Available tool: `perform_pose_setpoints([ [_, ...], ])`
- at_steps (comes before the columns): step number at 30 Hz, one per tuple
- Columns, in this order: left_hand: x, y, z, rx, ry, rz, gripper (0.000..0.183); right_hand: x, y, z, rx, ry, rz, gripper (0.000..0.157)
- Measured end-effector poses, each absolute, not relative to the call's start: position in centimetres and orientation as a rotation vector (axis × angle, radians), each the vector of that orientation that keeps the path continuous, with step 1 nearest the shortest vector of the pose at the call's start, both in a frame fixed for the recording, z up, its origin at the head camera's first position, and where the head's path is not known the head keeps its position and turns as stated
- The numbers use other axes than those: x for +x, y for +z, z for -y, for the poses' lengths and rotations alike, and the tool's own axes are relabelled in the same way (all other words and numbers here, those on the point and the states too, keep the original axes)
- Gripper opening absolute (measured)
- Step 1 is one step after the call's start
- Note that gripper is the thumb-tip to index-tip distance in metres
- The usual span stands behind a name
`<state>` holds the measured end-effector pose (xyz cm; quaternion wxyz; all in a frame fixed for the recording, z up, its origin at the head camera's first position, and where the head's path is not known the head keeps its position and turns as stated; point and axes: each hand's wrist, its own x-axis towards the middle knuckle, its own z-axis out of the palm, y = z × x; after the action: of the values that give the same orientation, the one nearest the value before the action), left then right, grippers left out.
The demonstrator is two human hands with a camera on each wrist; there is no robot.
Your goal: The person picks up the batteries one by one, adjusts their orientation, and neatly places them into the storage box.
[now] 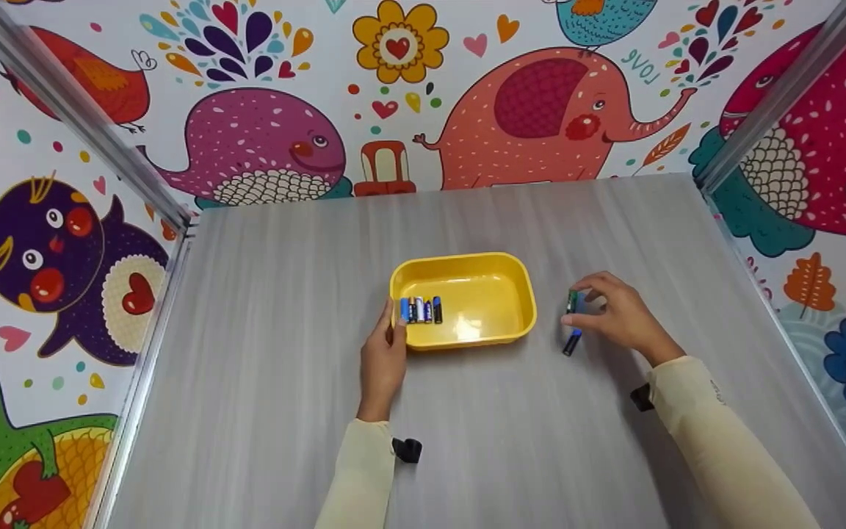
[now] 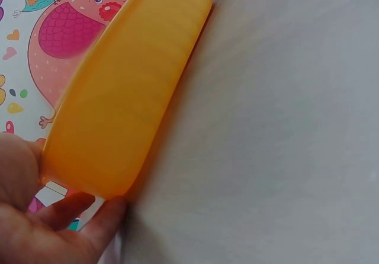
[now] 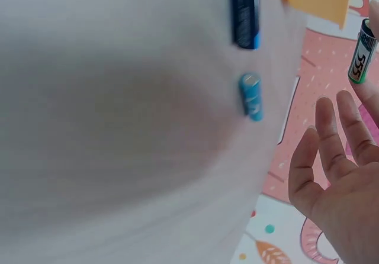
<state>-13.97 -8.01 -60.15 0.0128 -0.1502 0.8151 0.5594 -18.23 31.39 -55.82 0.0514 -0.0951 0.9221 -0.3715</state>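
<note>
My left hand (image 1: 384, 360) grips the left end of a yellow plastic tray (image 1: 493, 312), its thumb at the rim and fingers against the outer wall, as the left wrist view shows. Inside, several batteries (image 1: 419, 310) lie side by side near the left wall. To the right of the tray, my right hand (image 1: 617, 316) pinches a green and black battery (image 3: 360, 57) between thumb and forefinger, above the table, other fingers spread. Below it lie a light blue battery (image 3: 251, 97) and a dark battery with a blue end (image 1: 572, 342).
The grey wood-grain table (image 1: 283, 404) bears the tray near its middle. Printed cartoon panels (image 1: 261, 147) stand along its back and sides, with metal posts (image 1: 775, 95) at the back corners. Each sleeve has a black wrist mount (image 1: 407, 450).
</note>
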Motion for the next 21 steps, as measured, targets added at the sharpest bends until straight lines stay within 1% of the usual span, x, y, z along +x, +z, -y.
perform_pose_setpoints([
  [5, -14.1, -60.3, 8.0, -0.470, 1.738, -2.538, 0.056, -19.1, -55.1, -29.7, -0.280, -1.125, -2.780, 0.055],
  [10, -14.1, -60.2, 8.0, -0.478, 1.734, -2.532, 0.056, -20.0, -54.6, -28.0, -0.333, -1.150, -2.792, 0.054],
  [13, -14.1, -60.2, 8.0, -0.479, 1.731, -2.534, 0.055, -20.5, -54.3, -26.9, -0.360, -1.166, -2.783, 0.058],
  [18, -14.1, -60.1, 8.0, -0.483, 1.727, -2.538, 0.055, -21.2, -53.8, -24.7, -0.361, -1.181, -2.749, 0.072],
  [21, -14.1, -60.1, 7.9, -0.486, 1.728, -2.536, 0.055, -21.5, -53.7, -23.4, -0.374, -1.212, -2.729, 0.071],
])
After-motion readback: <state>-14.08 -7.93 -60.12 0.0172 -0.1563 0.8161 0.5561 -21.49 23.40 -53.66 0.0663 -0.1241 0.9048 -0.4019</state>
